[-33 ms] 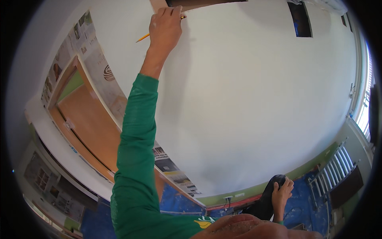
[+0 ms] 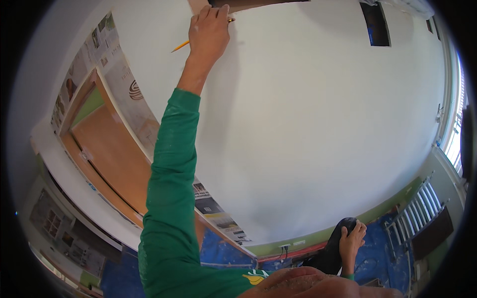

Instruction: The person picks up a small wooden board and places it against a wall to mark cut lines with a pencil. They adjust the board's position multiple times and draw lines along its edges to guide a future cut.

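My left arm, in a green sleeve, stretches up to the top of the view. My left hand [image 2: 209, 34] is at the near edge of a dark opening [image 2: 263, 4] in the white surface, its fingertips bent up at the rim. A yellow pencil [image 2: 182, 46] is tucked in this hand; its point sticks out to the left and its metal-banded end to the right. What the fingertips touch inside the opening is hidden. Low on the right, my right hand [image 2: 352, 241] rests on my black-clad knee [image 2: 332, 251], fingers apart and holding nothing.
A second dark rectangular cutout [image 2: 376, 25] lies at upper right. Newspaper [image 2: 131, 92] borders a wooden door [image 2: 114, 149] on the left. Blue sheeting [image 2: 223, 251] covers the floor. A metal ladder [image 2: 416, 213] stands at lower right, near a bright window [image 2: 454, 144].
My left hand has shifted slightly to the right along the opening's edge, the pencil moving with it. My right hand stays on the knee.
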### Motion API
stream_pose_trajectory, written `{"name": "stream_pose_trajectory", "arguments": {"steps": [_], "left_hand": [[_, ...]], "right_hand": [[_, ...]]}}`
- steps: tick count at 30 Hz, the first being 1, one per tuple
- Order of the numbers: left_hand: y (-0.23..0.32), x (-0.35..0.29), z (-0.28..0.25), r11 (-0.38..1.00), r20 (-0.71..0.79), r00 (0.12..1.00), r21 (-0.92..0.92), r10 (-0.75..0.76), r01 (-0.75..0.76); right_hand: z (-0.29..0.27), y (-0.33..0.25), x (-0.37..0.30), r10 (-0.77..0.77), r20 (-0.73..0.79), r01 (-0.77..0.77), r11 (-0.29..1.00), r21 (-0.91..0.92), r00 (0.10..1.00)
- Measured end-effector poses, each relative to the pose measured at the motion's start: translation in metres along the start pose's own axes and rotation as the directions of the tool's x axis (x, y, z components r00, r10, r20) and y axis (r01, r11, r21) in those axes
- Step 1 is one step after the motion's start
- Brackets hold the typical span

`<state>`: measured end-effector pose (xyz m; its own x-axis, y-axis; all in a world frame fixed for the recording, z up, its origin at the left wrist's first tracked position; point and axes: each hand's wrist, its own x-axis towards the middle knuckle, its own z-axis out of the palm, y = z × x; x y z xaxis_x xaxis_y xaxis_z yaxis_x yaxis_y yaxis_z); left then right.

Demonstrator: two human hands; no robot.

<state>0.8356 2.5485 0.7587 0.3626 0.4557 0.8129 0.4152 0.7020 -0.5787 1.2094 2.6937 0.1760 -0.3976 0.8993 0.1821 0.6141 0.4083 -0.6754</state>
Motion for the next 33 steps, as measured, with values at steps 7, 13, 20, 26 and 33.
{"name": "stream_pose_trajectory", "arguments": {"steps": [7,13,20,26,33], "left_hand": [[-0.011,-0.007,0.042,0.997,0.001,0.999,-0.061,-0.041,0.041],[0.002,-0.006,0.044,0.978,-0.155,0.978,-0.180,-0.138,0.110],[0.005,-0.006,0.051,0.971,-0.190,0.962,-0.174,-0.195,0.163],[0.005,-0.008,0.051,0.983,0.002,0.985,-0.070,-0.170,0.170],[0.012,0.000,0.044,0.959,0.221,0.945,-0.096,-0.241,0.267]], "right_hand": [[0.015,-0.001,0.012,0.074,0.109,-0.059,0.989,-0.132,0.991],[0.012,-0.009,0.046,0.229,0.254,-0.154,0.947,-0.283,0.940],[0.024,-0.015,0.058,0.219,0.152,-0.179,0.953,-0.243,0.964],[0.024,-0.010,0.054,0.199,0.095,-0.177,0.963,-0.205,0.975],[0.026,-0.004,0.053,0.211,0.106,-0.188,0.963,-0.193,0.972]]}}
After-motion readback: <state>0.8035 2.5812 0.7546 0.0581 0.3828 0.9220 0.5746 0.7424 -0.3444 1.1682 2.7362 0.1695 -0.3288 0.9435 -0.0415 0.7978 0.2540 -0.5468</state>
